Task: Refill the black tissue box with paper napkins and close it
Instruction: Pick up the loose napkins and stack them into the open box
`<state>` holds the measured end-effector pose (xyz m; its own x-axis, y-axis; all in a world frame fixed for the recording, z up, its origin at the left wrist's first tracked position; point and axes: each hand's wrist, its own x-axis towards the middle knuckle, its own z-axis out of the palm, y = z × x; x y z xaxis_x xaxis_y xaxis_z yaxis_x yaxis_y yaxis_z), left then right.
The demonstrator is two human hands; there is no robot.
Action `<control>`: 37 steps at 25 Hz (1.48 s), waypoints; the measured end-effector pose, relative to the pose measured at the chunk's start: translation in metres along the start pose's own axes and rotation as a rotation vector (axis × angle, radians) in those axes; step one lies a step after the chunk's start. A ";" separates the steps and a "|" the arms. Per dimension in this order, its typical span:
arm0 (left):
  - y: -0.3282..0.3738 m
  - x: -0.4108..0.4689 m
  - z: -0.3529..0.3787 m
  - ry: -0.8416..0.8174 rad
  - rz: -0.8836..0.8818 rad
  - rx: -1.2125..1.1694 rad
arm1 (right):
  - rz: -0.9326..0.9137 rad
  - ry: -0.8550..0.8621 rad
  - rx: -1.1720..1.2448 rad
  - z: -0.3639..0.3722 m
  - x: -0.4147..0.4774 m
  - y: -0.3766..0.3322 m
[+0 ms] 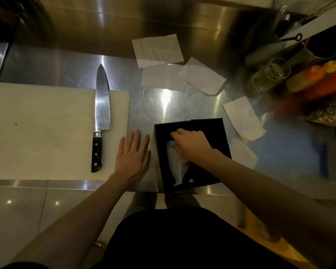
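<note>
Head view: black tissue box (217, 131) under right hand (190, 142), beside flat left hand (133, 152).

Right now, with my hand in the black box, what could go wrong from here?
1. The black tissue box overhangs the counter's front edge; your right hand pushing the napkin in could tip it off.
2. The chef's knife lies unsheathed beside your left hand; a careless reach could meet the blade.
3. The loose napkins by the cluttered bottles could pick up spills.

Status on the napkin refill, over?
Right hand in black box, pressing a napkin. Left hand flat on counter, empty. Loose napkins still out.
</note>
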<state>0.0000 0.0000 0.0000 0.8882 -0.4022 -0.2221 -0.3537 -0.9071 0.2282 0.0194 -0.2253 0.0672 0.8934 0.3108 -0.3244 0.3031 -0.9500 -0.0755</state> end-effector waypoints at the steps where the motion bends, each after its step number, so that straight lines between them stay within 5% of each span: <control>1: -0.003 0.000 0.001 -0.001 -0.004 0.012 | -0.011 -0.006 -0.064 0.000 0.003 -0.002; 16: -0.010 -0.002 0.020 0.017 -0.006 0.054 | 0.018 -0.093 -0.078 0.004 0.018 -0.012; 31: 0.011 -0.007 0.025 0.029 0.025 -0.093 | 0.034 0.240 0.234 0.015 -0.009 -0.024; 37: 0.017 -0.007 0.030 0.044 0.016 -0.208 | 0.116 -0.151 0.085 0.046 -0.033 -0.042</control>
<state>-0.0209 -0.0161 -0.0235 0.8964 -0.4065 -0.1767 -0.3037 -0.8536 0.4233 -0.0380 -0.1966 0.0376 0.8591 0.1974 -0.4723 0.1667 -0.9802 -0.1064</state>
